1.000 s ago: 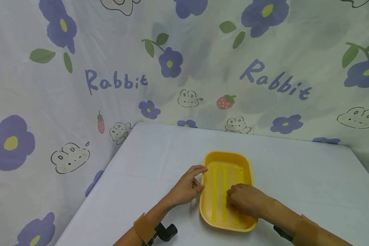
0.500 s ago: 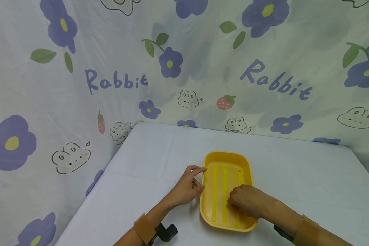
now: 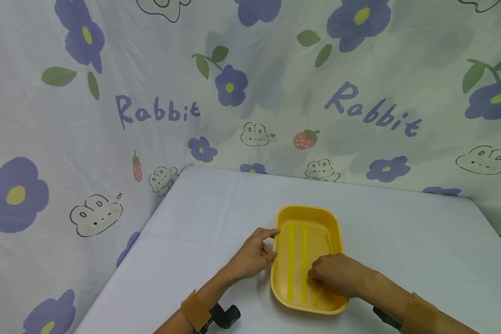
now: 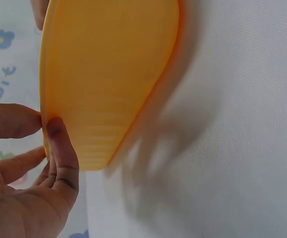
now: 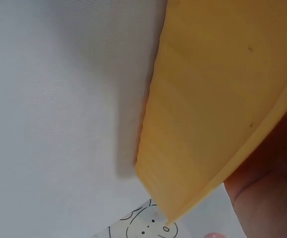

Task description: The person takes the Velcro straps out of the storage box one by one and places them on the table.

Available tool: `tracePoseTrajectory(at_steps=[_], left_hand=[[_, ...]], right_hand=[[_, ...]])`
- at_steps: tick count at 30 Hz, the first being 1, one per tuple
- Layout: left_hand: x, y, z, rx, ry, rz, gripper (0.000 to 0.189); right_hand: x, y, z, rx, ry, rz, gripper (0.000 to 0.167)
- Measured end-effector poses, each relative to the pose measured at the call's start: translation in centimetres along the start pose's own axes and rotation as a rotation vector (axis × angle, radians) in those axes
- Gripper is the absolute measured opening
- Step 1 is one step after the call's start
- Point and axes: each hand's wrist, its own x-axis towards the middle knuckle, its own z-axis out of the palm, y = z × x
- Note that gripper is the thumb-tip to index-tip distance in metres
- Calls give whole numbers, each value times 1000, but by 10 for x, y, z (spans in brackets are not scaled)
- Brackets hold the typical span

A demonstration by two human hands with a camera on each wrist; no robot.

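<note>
In the head view a yellow plastic tray (image 3: pixel 280 292) stands on the white table. My left hand (image 3: pixel 252 254) holds its left rim with fingertips and thumb; the left wrist view shows fingers on the rim and one digit against the outer wall. Inside the tray, two flat yellow strips with small wider ends, like cable ties, lie lengthwise: a left strip (image 3: pixel 291 264) and a middle strip (image 3: pixel 305 260). Over the tray's right side my right hand (image 3: pixel 336 274), fingers curled, pinches a third yellow strip (image 3: pixel 328 241). That strip's middle and my right fingertips are hidden.
The white tabletop (image 3: pixel 405 232) surrounds the tray. Behind it and to the left hangs a cloth (image 3: pixel 275 83) printed with flowers and rabbits. A black device (image 3: pixel 227 316) is strapped at my left wrist.
The third strip has turned and bent: its far end now looks thin and its near end lies further left. My right hand has shifted slightly; my left hand has hardly moved.
</note>
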Motion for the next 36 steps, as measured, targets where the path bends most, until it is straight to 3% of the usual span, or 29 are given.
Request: tracePoseTrajectory(at_steps=[12,28,36], left_hand=[[0,0,-1,-18,-8,11,54],[1,-1,0,-34,-10,28,55],[-1,0,1,-39,-9,29,55]], right_hand=[[-8,-3,-14,63,46,-4,20],[-25,-8,-40,174,272,9,14],[-28,-5,-41,315,356,15,15]])
